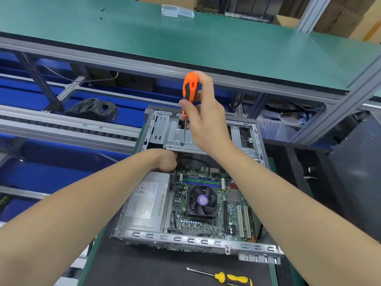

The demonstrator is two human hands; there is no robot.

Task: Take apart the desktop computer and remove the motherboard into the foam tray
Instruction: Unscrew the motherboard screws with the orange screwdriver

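Head view: an orange screwdriver [190, 89] is held upright by the right hand [206, 120], its handle pinched between thumb and curled fingers, its tip set on the drive cage [173, 129]. The left hand [167, 161] is tucked under that cage, so its fingers cannot be told. The motherboard [208, 199] is seated in the open desktop case [185, 240], lower centre

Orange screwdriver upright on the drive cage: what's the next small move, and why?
Probably twist the orange screwdriver to back out the screw: the right hand grips its handle, the tip sits on that drive cage screw, and the left hand reaches under the cage.
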